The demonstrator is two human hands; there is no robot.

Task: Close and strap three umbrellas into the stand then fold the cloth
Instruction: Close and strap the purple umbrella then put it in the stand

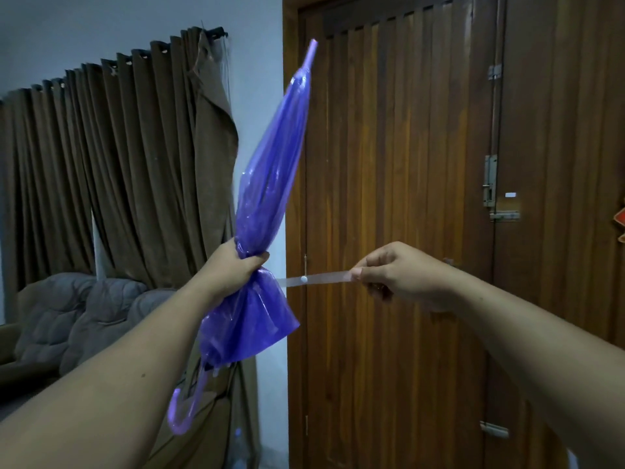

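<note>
A translucent purple plastic umbrella with a curved hook handle (267, 184) is held up in the air in front of the person, tilted, with its pale tip pointing up and to the right and the hook hanging low at the left. The canopy is gathered shut, and below the gathered waist the loose skirt of plastic flares out.

The waist is gripped by the left hand (238, 265), whose fingers and thumb are curled tightly round the bunched plastic. A clear plastic closure strap with a small white snap button (316, 278) is drawn out level to the right from the canopy, and its free end is pinched between thumb and forefinger of the right hand (394, 277), the other fingers being curled under.

The step in hand is judged to be the strapping of an umbrella. The next move would call for the strap to be wound round the gathered canopy under tension and the snap pressed home, while the folds are kept bunched by the left hand.

No stand or other container can be seen, nor the cloth or any other umbrella. Behind are a ribbed brown wooden door (406, 198), pleated brown curtains (118, 164) and a grey cushioned sofa (77, 316).
</note>
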